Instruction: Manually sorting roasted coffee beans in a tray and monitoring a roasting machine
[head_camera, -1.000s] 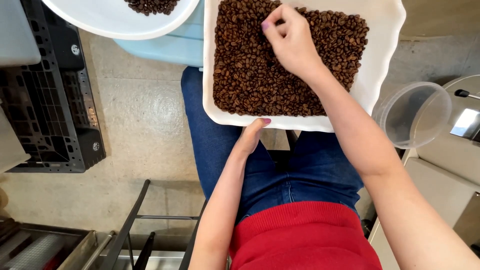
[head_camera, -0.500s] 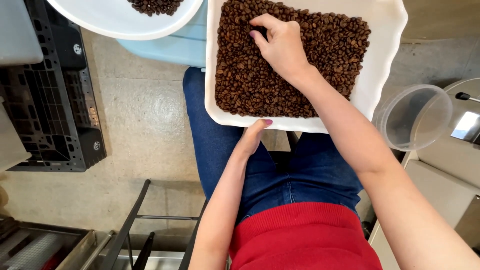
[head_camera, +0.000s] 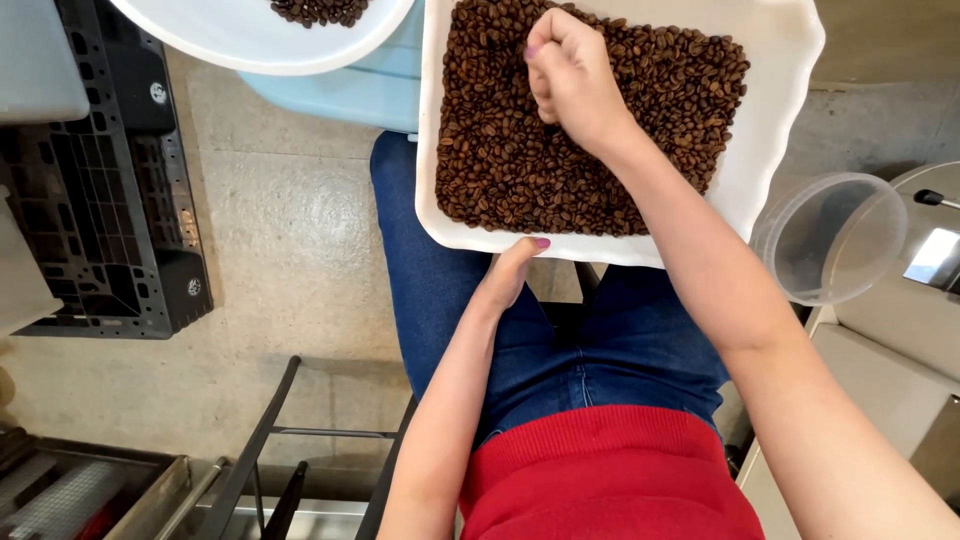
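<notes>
The head view shows one white rectangular plastic tray resting on the person's lap, filled with dark brown roasted coffee beans, too many to count. Two hands are in view. The right hand sits on the beans with its fingers curled narrow, pinched together; whether a bean is between the fingertips cannot be made out. The left hand grips the tray's near edge, thumb on the rim and fingers hidden beneath.

One round white bowl, cut off by the top edge, holds a few beans. One clear plastic tub stands right of the tray. One black plastic pallet lies on the floor.
</notes>
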